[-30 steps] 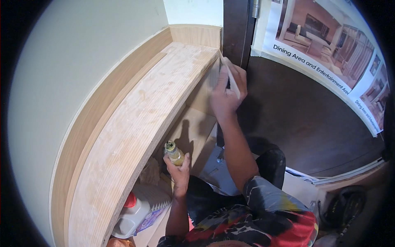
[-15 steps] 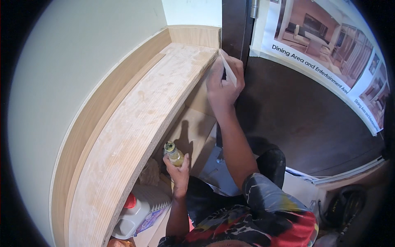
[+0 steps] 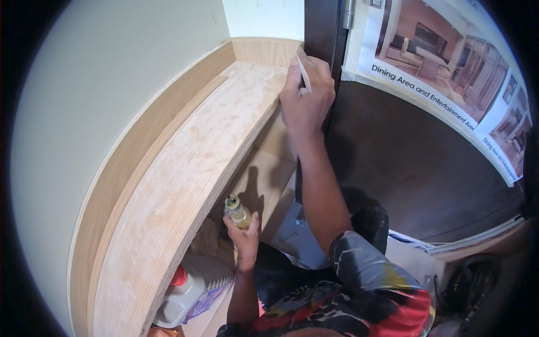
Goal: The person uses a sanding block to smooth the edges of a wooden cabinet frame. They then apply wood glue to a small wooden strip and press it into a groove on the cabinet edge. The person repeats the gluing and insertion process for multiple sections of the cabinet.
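White, presumably light, the thin strip (image 3: 302,66) is pinched by the right hand (image 3: 310,102); the likely fragile bottle (image 3: 238,212) is best finger-wrapped round its body, as by the left hand (image 3: 245,238)

The right arm (image 3: 323,185) reaches far out, leaning toward between 11 and 12 o'clock. The right hand (image 3: 307,100) is up at 1 o'clock, thumb and bent fingers pinching. The left arm (image 3: 243,295) points to 12. The left hand (image 3: 244,238), near 7 o'clock, curls around, its thumb at 1.
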### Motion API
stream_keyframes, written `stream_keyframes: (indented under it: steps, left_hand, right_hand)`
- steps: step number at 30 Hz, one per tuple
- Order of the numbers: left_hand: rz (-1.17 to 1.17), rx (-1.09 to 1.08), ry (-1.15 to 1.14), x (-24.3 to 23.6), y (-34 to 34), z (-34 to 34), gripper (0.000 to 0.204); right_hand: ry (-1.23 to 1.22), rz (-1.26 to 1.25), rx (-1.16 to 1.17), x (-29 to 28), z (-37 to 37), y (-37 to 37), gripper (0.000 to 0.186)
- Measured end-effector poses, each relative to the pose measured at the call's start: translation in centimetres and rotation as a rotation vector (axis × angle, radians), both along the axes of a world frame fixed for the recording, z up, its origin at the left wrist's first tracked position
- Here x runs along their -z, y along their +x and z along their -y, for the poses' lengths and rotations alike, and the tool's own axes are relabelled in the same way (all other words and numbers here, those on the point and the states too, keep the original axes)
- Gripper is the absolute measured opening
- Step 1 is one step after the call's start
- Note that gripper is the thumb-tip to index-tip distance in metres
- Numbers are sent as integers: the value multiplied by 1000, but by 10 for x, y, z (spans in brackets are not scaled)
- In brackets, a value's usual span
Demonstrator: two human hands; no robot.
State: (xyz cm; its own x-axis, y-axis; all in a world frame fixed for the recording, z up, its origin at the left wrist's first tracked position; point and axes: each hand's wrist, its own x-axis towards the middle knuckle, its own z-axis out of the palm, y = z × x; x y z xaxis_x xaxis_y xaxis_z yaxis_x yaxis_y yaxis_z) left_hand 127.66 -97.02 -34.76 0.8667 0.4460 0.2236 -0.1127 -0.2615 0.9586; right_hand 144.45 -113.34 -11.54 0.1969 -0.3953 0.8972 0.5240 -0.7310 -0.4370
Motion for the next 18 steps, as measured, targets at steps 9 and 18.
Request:
stream_keyframes:
  steps: [9, 18]
  left_hand:
    - [71, -31, 45, 8, 5, 1, 56]
    - [56, -32, 75, 13, 5, -3, 55]
  right_hand:
    - [-134, 41, -7, -21, 7, -8, 24]
    - [471, 99, -448, 30, 2, -20, 17]
